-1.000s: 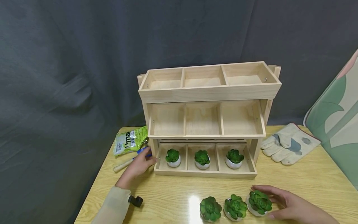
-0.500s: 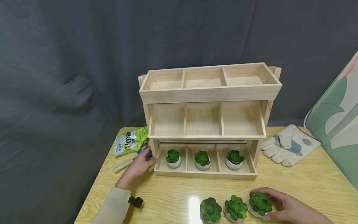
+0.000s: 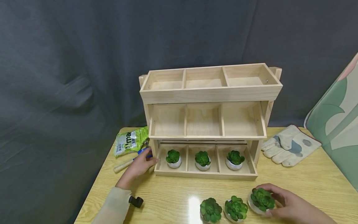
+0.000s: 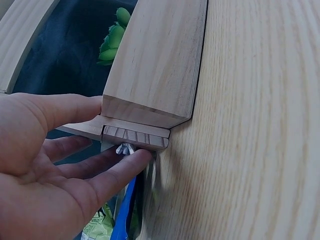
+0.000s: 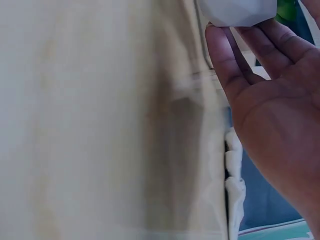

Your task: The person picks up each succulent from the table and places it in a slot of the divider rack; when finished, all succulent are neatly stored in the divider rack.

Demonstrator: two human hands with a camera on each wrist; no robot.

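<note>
Up a touch and slightly to the right goes the right hand since half a second ago, and the potted succulent it grips has shifted with it. Thumb and fingers are curled round the small white pot, pinching it from the sides; it is near the front of the table, tilted a little, and seems just clear of the wood. Just to its left, two matching plants, the middle succulent and the end succulent, stand side by side on the tabletop. Over at the wooden shelf, the left hand stays at the lower left corner, thumb against the bottom tray and fingers bent round the side post, by a metal wing nut. Three more plants sit upright in that tray, one to each compartment: a left plant, a centre plant and a right plant. Beyond the left hand lie a green and white bag, something blue and a pale handle. Right of the shelf rests at least one pale work glove, and a dark curtain hangs behind everything.
</note>
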